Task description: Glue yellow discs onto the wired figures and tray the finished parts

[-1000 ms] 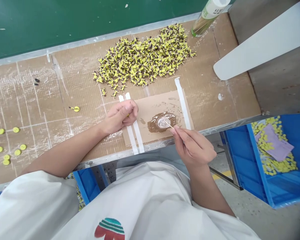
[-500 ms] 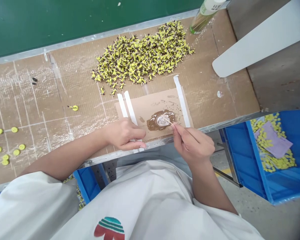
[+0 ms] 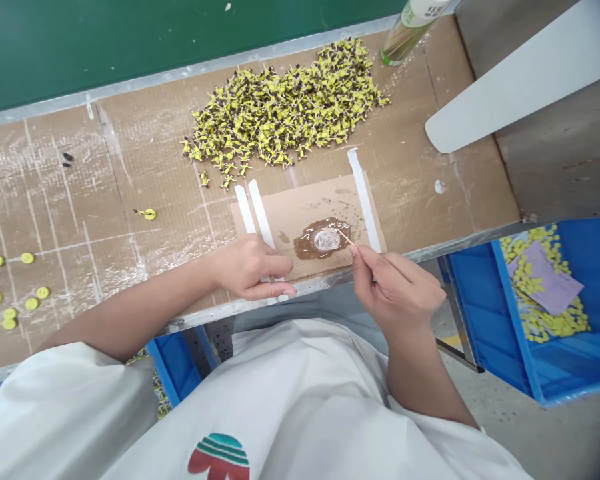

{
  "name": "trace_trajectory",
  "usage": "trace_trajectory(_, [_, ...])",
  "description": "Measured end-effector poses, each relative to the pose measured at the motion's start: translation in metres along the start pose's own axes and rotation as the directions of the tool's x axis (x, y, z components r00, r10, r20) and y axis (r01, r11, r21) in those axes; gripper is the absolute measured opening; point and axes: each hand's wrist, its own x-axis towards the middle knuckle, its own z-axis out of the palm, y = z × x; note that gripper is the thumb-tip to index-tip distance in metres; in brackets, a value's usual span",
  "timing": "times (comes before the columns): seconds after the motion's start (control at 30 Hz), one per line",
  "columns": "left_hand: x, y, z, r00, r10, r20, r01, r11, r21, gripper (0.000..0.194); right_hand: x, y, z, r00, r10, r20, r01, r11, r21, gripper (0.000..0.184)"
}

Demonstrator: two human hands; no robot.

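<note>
My right hand (image 3: 397, 287) pinches a thin toothpick (image 3: 345, 238), its tip at the right side of a shiny wet puddle (image 3: 307, 248). A round whitish patch (image 3: 327, 239) lies in the middle of that puddle. Under it is a cardboard sheet (image 3: 310, 200), held down by strips of white tape (image 3: 364, 200). On the sheet's lower left, at the table edge, rests my left hand (image 3: 257, 267); thumb and forefinger are apart with nothing between them, and the other fingers are curled.
Small yellow-and-dark figures (image 3: 285, 110) lie heaped behind the sheet. A clear bottle of sticks (image 3: 407, 33) stands at back right. Several yellow discs (image 3: 32, 303) lie at left, and one with a dark piece (image 3: 150, 214) is nearer. A blue bin (image 3: 510, 320) with yellow pieces sits lower right.
My right hand has drawn slightly right, and the toothpick tip has moved from the whitish patch to the puddle's right side. My left hand stays nearly in place.
</note>
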Motion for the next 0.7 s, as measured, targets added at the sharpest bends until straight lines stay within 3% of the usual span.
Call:
trace_trajectory(0.23, [0.001,0.000,0.000,1.000,-0.015,-0.016,0.015,0.999,-0.040,0.027,0.001,-0.003,-0.003,0.997,0.009,0.076,-0.020,0.989,0.145,0.013])
trace_trajectory(0.7, [0.000,0.001,0.000,1.000,-0.029,0.012,0.029,0.999,-0.017,0.030,0.007,-0.011,0.001,0.998,0.044,0.054,-0.048,0.996,0.071,0.008])
